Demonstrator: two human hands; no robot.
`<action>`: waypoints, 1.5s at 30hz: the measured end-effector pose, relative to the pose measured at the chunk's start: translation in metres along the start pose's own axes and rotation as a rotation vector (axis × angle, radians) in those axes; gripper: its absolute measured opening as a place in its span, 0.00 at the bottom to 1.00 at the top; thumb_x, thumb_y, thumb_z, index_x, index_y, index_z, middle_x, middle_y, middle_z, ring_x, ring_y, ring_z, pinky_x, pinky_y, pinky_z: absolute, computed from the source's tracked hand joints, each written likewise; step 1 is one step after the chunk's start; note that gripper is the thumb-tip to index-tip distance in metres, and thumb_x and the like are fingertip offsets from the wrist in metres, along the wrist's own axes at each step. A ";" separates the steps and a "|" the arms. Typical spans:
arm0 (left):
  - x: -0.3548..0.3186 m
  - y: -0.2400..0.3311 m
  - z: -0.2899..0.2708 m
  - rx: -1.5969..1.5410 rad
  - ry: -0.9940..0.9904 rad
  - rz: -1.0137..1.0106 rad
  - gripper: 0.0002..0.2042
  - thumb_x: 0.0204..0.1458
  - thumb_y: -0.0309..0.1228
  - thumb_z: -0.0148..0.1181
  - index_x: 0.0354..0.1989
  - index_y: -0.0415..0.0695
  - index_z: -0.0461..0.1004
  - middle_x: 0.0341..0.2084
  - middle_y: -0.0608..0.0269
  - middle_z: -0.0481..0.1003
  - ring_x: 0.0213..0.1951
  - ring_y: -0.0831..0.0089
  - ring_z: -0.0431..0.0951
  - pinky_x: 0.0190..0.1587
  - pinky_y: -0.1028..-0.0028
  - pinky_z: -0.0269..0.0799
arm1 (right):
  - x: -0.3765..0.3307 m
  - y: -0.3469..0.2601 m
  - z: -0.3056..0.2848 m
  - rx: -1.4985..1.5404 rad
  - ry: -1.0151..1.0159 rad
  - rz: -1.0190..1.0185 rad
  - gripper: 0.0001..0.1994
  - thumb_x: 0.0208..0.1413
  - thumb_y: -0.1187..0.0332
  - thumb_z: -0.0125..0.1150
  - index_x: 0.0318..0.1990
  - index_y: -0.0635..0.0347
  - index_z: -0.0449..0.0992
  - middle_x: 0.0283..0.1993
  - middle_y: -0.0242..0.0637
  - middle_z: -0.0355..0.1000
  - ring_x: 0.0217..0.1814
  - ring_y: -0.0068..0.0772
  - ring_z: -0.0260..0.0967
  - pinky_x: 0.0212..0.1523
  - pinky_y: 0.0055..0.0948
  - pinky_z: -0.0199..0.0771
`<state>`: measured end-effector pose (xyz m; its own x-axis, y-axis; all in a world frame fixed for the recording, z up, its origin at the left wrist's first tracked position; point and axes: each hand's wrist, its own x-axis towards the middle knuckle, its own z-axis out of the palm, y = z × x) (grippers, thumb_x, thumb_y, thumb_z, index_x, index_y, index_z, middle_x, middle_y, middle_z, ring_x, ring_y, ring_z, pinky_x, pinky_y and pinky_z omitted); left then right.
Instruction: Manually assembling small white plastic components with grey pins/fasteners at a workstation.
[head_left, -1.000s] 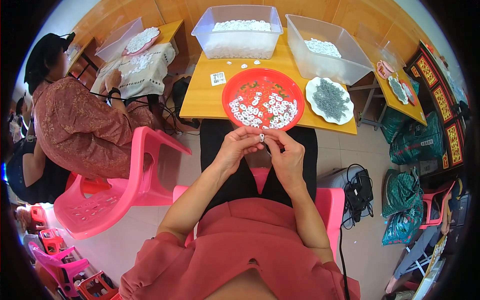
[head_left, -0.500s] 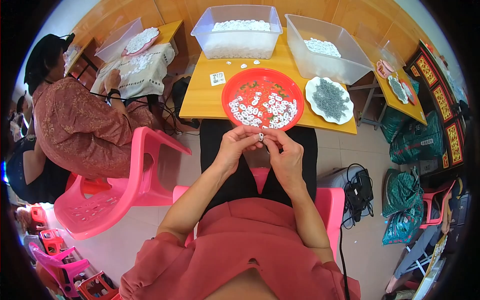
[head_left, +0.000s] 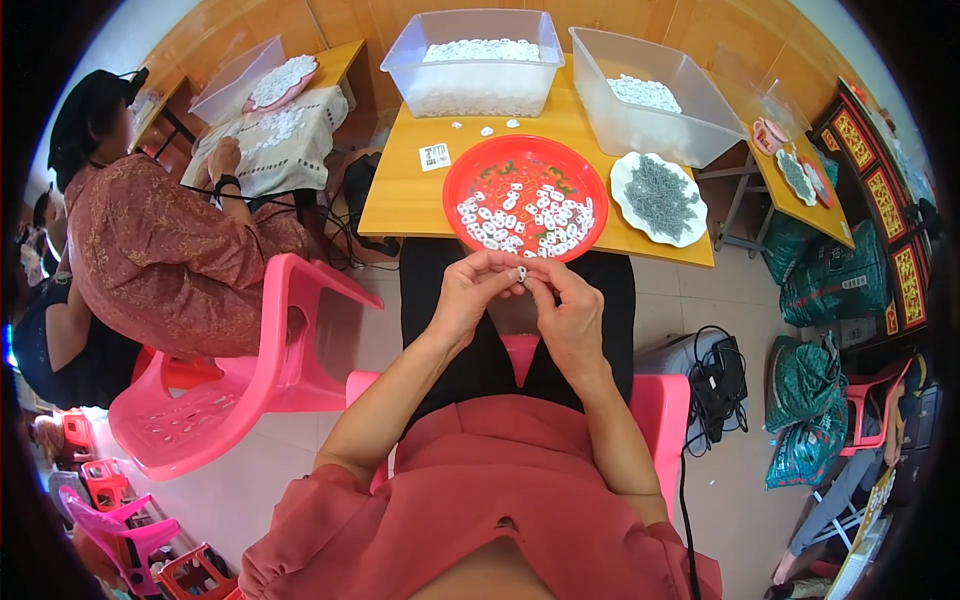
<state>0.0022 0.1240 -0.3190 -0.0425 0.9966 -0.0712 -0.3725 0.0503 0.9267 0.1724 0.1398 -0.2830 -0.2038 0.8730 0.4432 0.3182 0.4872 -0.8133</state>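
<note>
Just in front of the yellow table's edge, above my lap, my two hands meet at the fingertips. My left hand (head_left: 472,297) pinches a small white two-holed plastic piece (head_left: 521,273) between thumb and fingers. Closed in a pinch against its lower side, my right hand (head_left: 569,308) may have something tiny in its fingertips, too hidden to name. Beyond them, a red round tray (head_left: 480,160) bears many similar white pieces (head_left: 550,222). To its right stands a white scalloped plate (head_left: 625,212) heaped with small grey pieces (head_left: 655,197).
Two clear plastic bins (head_left: 410,80) (head_left: 690,125) with white pieces stand at the table's back. A white label (head_left: 435,157) lies left of the tray. Another person (head_left: 175,240) sits at left by a pink chair (head_left: 270,370). Black cables (head_left: 718,385) and green sacks (head_left: 805,385) are at right.
My right fingertips have shifted slightly up and left, closer to the white piece. A dark sliver that showed by the right fingers is now mostly hidden. The left hand keeps its hold.
</note>
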 end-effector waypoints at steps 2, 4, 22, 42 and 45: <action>0.000 0.000 0.001 0.001 -0.009 0.006 0.08 0.61 0.25 0.66 0.48 0.40 0.82 0.35 0.66 0.83 0.36 0.81 0.82 0.41 0.81 0.74 | 0.000 0.001 0.000 0.002 -0.005 0.001 0.08 0.59 0.76 0.64 0.45 0.61 0.83 0.36 0.47 0.81 0.39 0.50 0.81 0.41 0.41 0.79; 0.001 -0.001 0.001 0.015 -0.011 0.012 0.09 0.61 0.25 0.66 0.48 0.40 0.81 0.35 0.66 0.83 0.36 0.81 0.82 0.41 0.80 0.74 | 0.000 0.006 0.000 -0.013 0.000 -0.039 0.08 0.59 0.76 0.64 0.45 0.61 0.83 0.37 0.47 0.81 0.40 0.50 0.81 0.41 0.41 0.79; 0.002 -0.011 0.002 0.064 0.000 -0.005 0.08 0.63 0.26 0.63 0.48 0.39 0.82 0.34 0.67 0.83 0.35 0.82 0.81 0.40 0.81 0.72 | 0.001 0.001 -0.001 -0.009 -0.037 -0.040 0.09 0.64 0.77 0.58 0.47 0.60 0.83 0.38 0.47 0.81 0.40 0.50 0.81 0.41 0.41 0.79; 0.003 -0.011 0.005 0.073 0.021 0.049 0.08 0.64 0.25 0.62 0.49 0.37 0.81 0.35 0.65 0.83 0.34 0.82 0.81 0.41 0.80 0.75 | 0.002 0.004 0.000 0.003 -0.018 -0.041 0.08 0.63 0.77 0.59 0.46 0.61 0.83 0.39 0.46 0.81 0.41 0.50 0.81 0.41 0.42 0.80; 0.004 -0.010 0.006 0.069 0.029 0.040 0.08 0.64 0.24 0.62 0.49 0.37 0.81 0.34 0.65 0.83 0.34 0.82 0.81 0.41 0.80 0.75 | 0.003 0.004 0.000 0.001 -0.014 -0.049 0.08 0.63 0.77 0.59 0.46 0.61 0.82 0.38 0.47 0.81 0.40 0.50 0.81 0.41 0.42 0.79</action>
<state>0.0115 0.1277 -0.3262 -0.0828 0.9956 -0.0431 -0.3054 0.0158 0.9521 0.1730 0.1444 -0.2851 -0.2322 0.8475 0.4773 0.3066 0.5294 -0.7910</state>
